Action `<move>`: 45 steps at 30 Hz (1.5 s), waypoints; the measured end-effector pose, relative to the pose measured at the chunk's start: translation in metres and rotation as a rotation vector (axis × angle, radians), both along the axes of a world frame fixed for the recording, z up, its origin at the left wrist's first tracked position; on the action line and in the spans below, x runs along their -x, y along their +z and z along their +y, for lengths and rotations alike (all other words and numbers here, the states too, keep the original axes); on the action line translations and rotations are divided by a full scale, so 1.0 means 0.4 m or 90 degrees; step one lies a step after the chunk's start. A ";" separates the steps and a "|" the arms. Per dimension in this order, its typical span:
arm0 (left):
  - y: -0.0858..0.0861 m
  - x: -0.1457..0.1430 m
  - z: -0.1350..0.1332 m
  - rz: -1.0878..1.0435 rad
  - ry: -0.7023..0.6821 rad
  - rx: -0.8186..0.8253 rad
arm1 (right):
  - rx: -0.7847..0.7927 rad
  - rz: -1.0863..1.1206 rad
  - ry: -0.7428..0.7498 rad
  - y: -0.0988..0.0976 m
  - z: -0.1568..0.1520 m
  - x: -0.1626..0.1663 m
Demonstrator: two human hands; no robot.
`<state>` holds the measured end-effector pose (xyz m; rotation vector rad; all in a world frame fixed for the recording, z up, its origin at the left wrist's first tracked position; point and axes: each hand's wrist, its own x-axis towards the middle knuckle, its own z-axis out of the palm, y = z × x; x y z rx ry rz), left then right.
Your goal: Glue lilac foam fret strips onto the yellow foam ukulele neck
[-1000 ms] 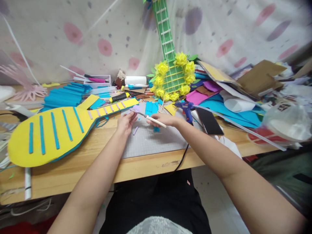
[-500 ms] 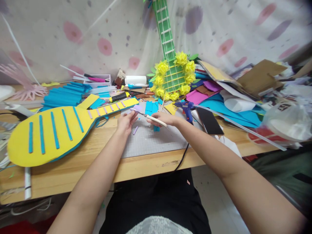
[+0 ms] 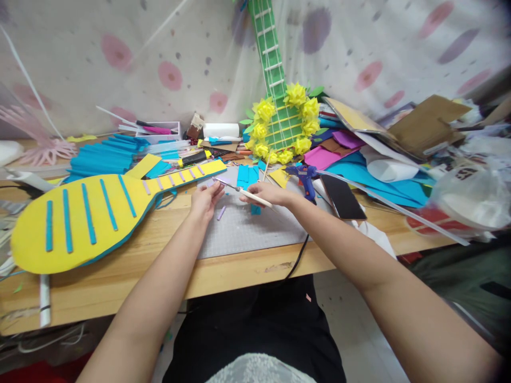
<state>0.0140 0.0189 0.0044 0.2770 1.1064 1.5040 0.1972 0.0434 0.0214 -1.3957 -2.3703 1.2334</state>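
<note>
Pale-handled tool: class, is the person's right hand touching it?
Touching. The head view shows the right hand closed around the pale-handled tool, fingers over its handle.

A light wooden table (image 3: 159, 250) with a scuffed front edge runs across the whole width. Close behind it hangs a sheer white curtain (image 3: 120, 53) printed with pink and purple spots. The light is soft and even, with only faint shadows. Below the table edge, pale floor (image 3: 347, 314) shows.

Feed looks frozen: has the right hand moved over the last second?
No. The right hand, holding scissors, keeps the same gap to the blue glue gun.
</note>
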 end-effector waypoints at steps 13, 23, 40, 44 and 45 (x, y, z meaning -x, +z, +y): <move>0.002 0.003 -0.004 0.027 -0.043 -0.052 | -0.042 0.024 -0.048 -0.012 0.006 -0.013; -0.002 0.008 -0.003 0.047 -0.088 -0.110 | -0.098 0.032 -0.128 0.008 -0.008 -0.022; -0.021 0.000 -0.008 0.178 -0.109 -0.245 | -0.228 -0.083 -0.028 -0.023 -0.017 -0.047; -0.021 0.000 -0.008 0.170 -0.109 -0.230 | -0.233 -0.093 -0.036 -0.015 -0.020 -0.039; -0.023 0.000 -0.006 0.170 -0.107 -0.235 | -0.233 -0.093 -0.039 -0.013 -0.022 -0.038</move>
